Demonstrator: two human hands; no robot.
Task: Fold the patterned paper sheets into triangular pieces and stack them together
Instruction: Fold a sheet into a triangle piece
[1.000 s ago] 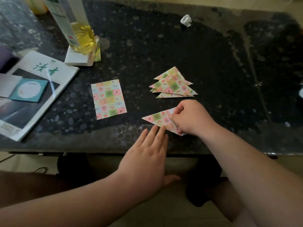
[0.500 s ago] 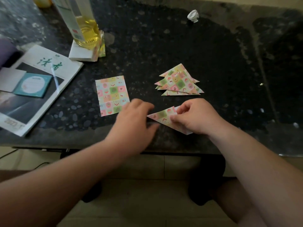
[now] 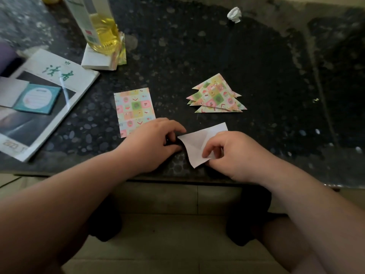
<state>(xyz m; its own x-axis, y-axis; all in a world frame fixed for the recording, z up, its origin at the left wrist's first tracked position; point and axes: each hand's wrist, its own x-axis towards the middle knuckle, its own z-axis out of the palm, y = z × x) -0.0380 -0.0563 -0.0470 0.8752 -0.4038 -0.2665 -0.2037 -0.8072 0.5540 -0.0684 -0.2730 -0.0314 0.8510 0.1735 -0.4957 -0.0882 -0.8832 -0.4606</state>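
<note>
A folded paper piece (image 3: 199,140) lies near the table's front edge with its plain white underside up. My right hand (image 3: 227,153) pinches its near right corner. My left hand (image 3: 156,141) grips its left tip between thumb and fingers. A flat patterned sheet (image 3: 135,109) lies to the left, its near corner partly under my left hand. A stack of several patterned folded triangles (image 3: 216,95) rests beyond my right hand.
The dark speckled table (image 3: 197,56) holds a magazine with a teal notepad (image 3: 37,98) at the left, a bottle of yellow liquid (image 3: 100,26) on a white block at the back left, and a crumpled white paper ball (image 3: 234,14) at the back.
My left hand moved up from the table edge to the folded piece's left tip. The piece has been turned over, so its white side shows instead of the pattern.
</note>
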